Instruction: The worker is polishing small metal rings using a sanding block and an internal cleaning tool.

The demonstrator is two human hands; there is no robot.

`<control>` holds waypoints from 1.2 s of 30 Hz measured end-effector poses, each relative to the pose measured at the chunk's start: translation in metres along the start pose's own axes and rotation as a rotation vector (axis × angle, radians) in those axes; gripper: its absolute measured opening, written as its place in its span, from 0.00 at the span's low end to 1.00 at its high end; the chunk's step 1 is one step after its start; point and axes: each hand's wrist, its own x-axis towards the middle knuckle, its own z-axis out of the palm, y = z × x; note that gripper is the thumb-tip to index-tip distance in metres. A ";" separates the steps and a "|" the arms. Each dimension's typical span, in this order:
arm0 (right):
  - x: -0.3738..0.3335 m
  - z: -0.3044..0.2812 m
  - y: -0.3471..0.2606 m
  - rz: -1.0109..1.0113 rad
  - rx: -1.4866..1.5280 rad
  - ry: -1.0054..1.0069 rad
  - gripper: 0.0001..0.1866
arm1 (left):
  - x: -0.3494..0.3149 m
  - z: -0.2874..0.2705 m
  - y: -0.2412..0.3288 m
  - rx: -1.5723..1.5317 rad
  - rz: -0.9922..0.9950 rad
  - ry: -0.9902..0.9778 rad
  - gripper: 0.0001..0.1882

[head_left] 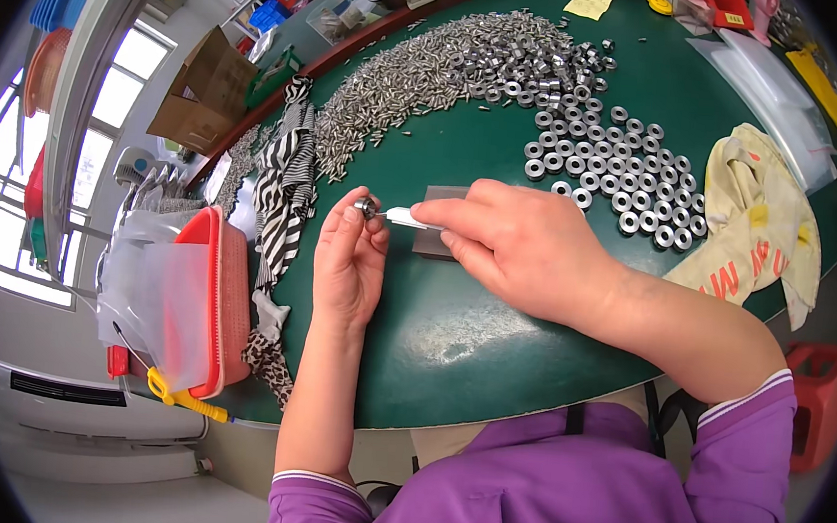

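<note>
Metal everywhere here, honestly. The left hand (348, 261) has a small shiny metal ring (366, 206) pinched between thumb and fingertips, over the left part of the smooth green tabletop (518, 368). The right hand (528, 246) grips a slim, flat silvery tool (405, 218), index finger stretched along it, thin end pointing left at the ring; can't really tell if they touch. A squared-off grey-brown block (429, 248) sits partly hidden by that right hand. Far side: a big grainy heap of little metal pins (373, 91), running into loose chunky rings (623, 166), round with holes through the middle, spread to the right. Farther right, a crumpled cream cloth (750, 234) with yellow patches and red lettering. Over left, zebra-striped fabric (284, 187) lies bunched near a red plastic basket (231, 296) with a mesh-like side.
</note>
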 end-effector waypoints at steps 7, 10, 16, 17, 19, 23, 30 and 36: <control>0.001 -0.004 -0.003 -0.034 -0.029 -0.026 0.16 | 0.000 0.003 0.002 0.089 0.027 0.011 0.18; 0.001 -0.004 -0.005 -0.082 -0.093 0.001 0.16 | 0.002 0.005 0.002 0.138 0.068 0.012 0.22; 0.003 -0.005 -0.006 -0.152 -0.228 0.018 0.16 | 0.001 0.004 0.005 0.130 0.043 0.027 0.27; 0.004 -0.006 -0.007 -0.160 -0.232 -0.021 0.15 | 0.001 0.004 0.005 0.134 0.031 0.027 0.27; 0.005 -0.007 -0.007 -0.169 -0.235 -0.060 0.14 | 0.001 0.004 0.006 0.138 0.018 0.028 0.28; 0.007 -0.007 -0.005 -0.189 -0.283 -0.069 0.12 | 0.002 0.008 0.005 0.170 -0.011 0.047 0.28; 0.009 -0.005 -0.001 -0.292 -0.389 0.006 0.12 | 0.002 0.006 0.007 0.180 -0.050 0.049 0.28; 0.014 -0.011 0.007 -0.366 -0.425 0.013 0.13 | 0.003 0.002 0.005 0.227 -0.105 0.069 0.25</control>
